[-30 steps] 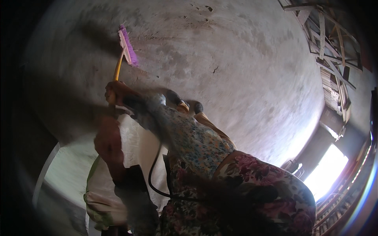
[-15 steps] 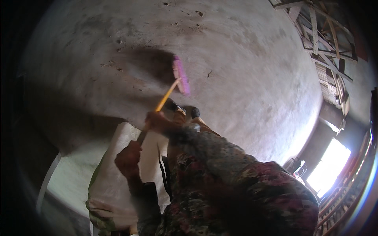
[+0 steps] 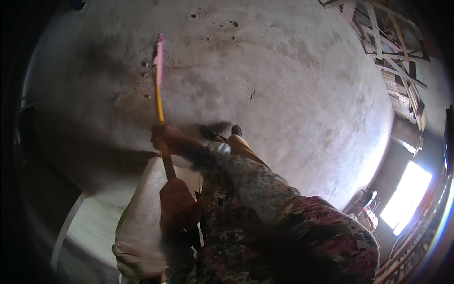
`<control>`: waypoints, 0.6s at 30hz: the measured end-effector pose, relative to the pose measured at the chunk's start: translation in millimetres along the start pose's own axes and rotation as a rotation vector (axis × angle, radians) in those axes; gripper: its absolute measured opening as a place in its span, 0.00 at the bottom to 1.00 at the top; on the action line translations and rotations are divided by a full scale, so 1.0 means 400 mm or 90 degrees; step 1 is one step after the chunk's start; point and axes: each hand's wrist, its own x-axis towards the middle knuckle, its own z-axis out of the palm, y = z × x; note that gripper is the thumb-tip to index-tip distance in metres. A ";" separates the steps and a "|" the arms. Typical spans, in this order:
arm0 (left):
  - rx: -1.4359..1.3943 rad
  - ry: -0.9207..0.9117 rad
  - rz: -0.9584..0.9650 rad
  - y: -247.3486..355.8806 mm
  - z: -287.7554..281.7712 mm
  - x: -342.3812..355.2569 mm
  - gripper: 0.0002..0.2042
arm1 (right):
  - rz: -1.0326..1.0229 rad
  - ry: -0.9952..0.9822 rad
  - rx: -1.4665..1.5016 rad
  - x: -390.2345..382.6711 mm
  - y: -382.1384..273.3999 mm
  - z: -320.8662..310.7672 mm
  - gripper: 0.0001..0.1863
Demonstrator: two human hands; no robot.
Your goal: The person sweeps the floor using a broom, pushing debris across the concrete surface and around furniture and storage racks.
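I hold a broom (image 3: 159,104) with a yellow handle and a pink-purple head, the head out at the upper left over the grey floor (image 3: 293,85). Whether its bristles touch the floor I cannot tell. My right hand (image 3: 166,136) is wrapped round the middle of the handle. Lower on the handle, close to my body, my left hand (image 3: 177,201) is closed round its end. My floral right sleeve (image 3: 257,175) crosses in front of me.
Beside my left hand stands furniture draped in a pale patterned cloth (image 3: 142,213). My dark shoes (image 3: 236,130) are on the floor ahead. Stacked wooden slats (image 3: 402,71) lie at the upper right. A bright opening (image 3: 405,198) shows at the right.
The broom head has swung left and away from me, up past my feet. Both hands have shifted, the right one leftward and the left one slightly right and nearer my body.
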 end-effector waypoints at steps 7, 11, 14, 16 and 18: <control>-0.246 0.064 -0.143 -0.068 0.137 0.124 0.09 | -0.321 0.214 -0.557 -0.252 -0.328 -0.169 0.07; -0.409 0.095 -0.289 -0.174 0.291 0.307 0.11 | -0.320 0.318 -0.377 -0.292 -0.554 -0.322 0.08; -0.446 0.103 -0.388 -0.278 0.372 0.448 0.13 | -0.180 0.605 -0.362 -0.265 -0.759 -0.440 0.09; -0.424 0.096 -0.437 -0.342 0.407 0.518 0.14 | -0.111 0.363 -0.552 -0.223 -0.850 -0.506 0.05; -0.348 0.129 -0.401 -0.416 0.384 0.568 0.07 | 0.123 0.351 -1.255 -0.100 -0.905 -0.532 0.06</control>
